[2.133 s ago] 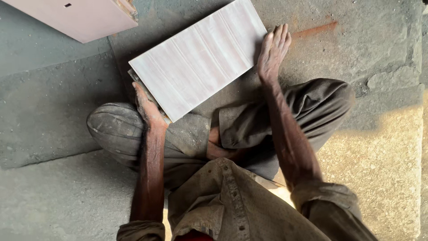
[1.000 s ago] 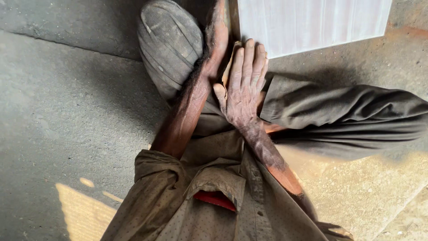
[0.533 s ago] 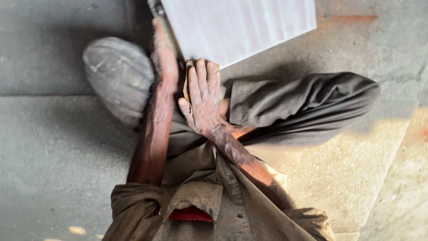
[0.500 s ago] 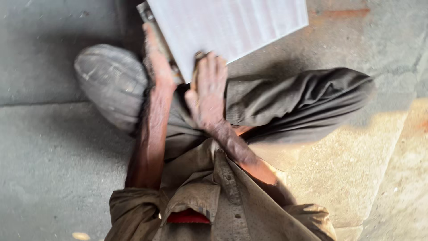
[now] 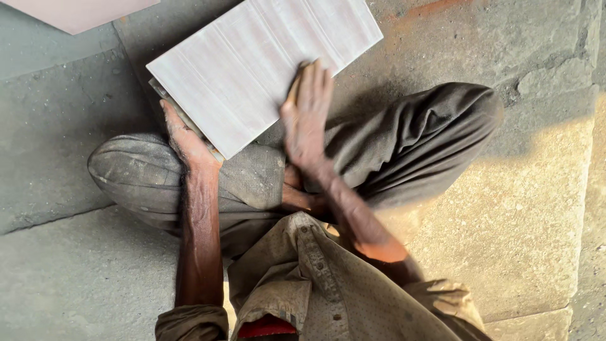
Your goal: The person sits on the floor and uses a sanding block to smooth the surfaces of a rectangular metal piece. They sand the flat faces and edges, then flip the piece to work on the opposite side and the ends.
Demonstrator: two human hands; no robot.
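A pale tile (image 5: 259,66) lies tilted on the floor (image 5: 63,271), beyond the crossed legs. The left hand (image 5: 184,140) has its fingers clamped on the near-left edge; the right hand (image 5: 307,113) lies flat on top, fingers together. It looks stiff, heavy and brittle, best held by opposite edges. No containers show.

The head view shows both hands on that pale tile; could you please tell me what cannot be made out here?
- Right hand: blurred, lying flat on the tile.
- Left hand: fingertips hidden under the tile's near-left edge.
- Tile's far corner: cut off by the top edge.
- What lies beneath the tile: covered by it.
- Pinkish slab: mostly beyond the top edge.
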